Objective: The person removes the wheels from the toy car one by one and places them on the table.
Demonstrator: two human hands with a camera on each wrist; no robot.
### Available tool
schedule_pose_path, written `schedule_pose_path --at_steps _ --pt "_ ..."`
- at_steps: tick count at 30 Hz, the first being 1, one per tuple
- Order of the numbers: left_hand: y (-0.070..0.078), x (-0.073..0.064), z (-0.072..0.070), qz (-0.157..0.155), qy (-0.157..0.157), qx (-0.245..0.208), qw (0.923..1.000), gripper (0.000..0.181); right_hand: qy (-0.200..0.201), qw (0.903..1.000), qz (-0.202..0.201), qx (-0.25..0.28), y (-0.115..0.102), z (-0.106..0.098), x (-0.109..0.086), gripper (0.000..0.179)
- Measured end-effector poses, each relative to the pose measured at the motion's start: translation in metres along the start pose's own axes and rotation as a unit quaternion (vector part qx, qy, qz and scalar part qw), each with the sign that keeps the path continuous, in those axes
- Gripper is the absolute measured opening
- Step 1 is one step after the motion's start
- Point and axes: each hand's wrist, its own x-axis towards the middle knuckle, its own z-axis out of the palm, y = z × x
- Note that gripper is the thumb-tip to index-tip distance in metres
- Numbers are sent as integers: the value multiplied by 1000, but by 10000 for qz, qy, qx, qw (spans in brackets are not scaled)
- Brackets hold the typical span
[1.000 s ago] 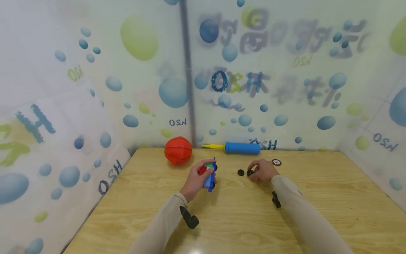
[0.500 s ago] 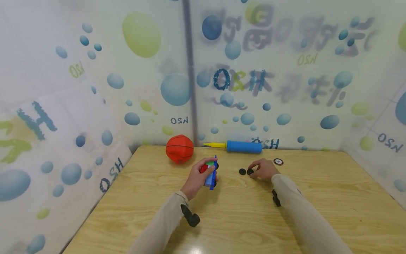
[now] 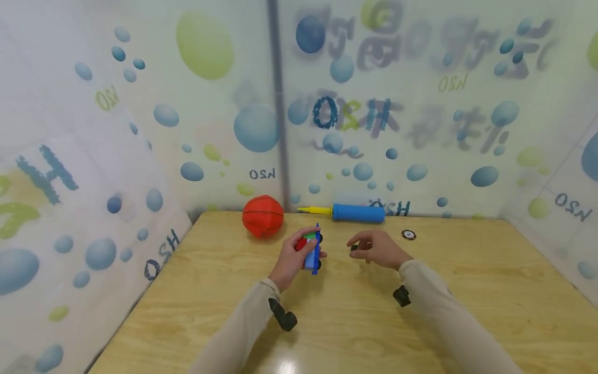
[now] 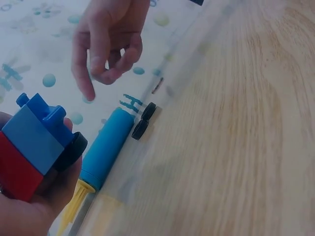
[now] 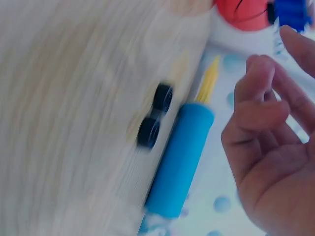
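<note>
My left hand (image 3: pixel 289 262) grips a small toy vehicle (image 3: pixel 309 253) built of red, green and light blue blocks on a dark blue base with black wheels. In the left wrist view its light blue block (image 4: pixel 34 137) and one wheel (image 4: pixel 71 151) face the camera. Two loose black toy wheels (image 5: pixel 162 97) lie side by side on the table. Over them hovers my right hand (image 3: pixel 379 249), fingers loosely bent and nothing held. It partly hides the wheels in the head view. The right wrist view shows its fingertips (image 5: pixel 261 66) apart from the wheels.
A red ball (image 3: pixel 263 217) with black lines, partly deflated, sits at the back left of the wooden table (image 3: pixel 336 322). Beside it, along the back wall, lies a blue hand pump (image 3: pixel 358 213) with a yellow nozzle. A round chip (image 3: pixel 408 235) lies at the back right.
My right hand has left the right-hand loose wheel, where its fingers were, and has risen and moved left. The left hand still holds the toy vehicle, almost unmoved.
</note>
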Motion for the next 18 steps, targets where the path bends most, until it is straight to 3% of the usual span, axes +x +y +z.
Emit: schedule_pose_path --at_steps 8,18 --pt "1 0 3 49 -13 17 10000 38 -103 9987 -457 217 -23 23 -2 27" --pt "4 1 5 -236 94 282 9993 37 440 9929 -1104 92 -41 38 -7 21"
